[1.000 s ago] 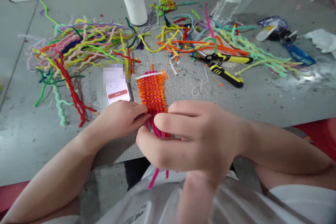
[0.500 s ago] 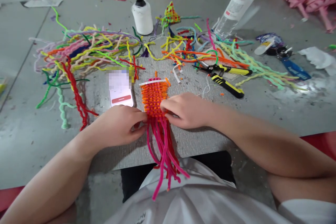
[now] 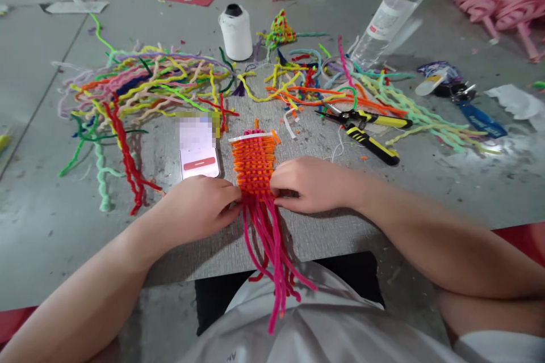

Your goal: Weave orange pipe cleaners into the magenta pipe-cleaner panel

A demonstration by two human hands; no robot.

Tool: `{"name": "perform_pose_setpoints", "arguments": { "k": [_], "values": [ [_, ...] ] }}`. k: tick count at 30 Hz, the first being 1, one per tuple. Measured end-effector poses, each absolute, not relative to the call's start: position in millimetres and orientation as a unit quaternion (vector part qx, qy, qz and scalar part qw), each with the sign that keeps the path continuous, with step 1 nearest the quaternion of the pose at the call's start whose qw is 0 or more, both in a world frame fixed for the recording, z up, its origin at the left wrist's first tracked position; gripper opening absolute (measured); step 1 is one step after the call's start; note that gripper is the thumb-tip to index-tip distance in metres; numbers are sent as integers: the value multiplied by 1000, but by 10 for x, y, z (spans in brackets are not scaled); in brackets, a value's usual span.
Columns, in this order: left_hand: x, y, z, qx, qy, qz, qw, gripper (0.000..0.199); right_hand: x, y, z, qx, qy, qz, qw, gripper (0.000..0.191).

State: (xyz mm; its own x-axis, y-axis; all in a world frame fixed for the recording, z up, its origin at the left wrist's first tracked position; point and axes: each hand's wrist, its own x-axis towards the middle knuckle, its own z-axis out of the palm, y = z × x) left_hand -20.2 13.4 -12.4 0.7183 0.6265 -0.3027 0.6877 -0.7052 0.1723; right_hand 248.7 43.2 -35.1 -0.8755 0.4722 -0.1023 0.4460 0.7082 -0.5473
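Note:
A woven strip of orange and pink pipe cleaners lies on the grey board in front of me, a white band across its top end. Loose pink and red pipe cleaner ends hang from its lower end over the board's near edge. My left hand pinches the strip's lower left edge. On the opposite side, my right hand grips the lower right edge with curled fingers. Just beyond my left hand lies a phone with a lit screen.
Yellow-black pliers lie open at the right. A pile of coloured pipe cleaners spreads at the left, more at the right. Behind stand a white thread spool and a tilted clear bottle. Keys lie far right.
My right hand has slid slightly down and outward along the strip's right edge. The loose pink ends have swung a little to the right. My left hand keeps its place at the left edge.

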Motion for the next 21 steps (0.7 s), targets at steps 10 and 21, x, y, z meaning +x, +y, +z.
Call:
{"name": "perform_pose_setpoints", "arguments": {
  "k": [10, 21],
  "values": [
    [-208, 88, -132, 926, 349, -114, 86, 21, 2466, 407, -331, -287, -915, 283, 0, 17],
    [-101, 65, -142, 893, 411, -150, 101, 19, 2373, 355, -330, -335, -898, 284, -18, 15]
  ]
}}
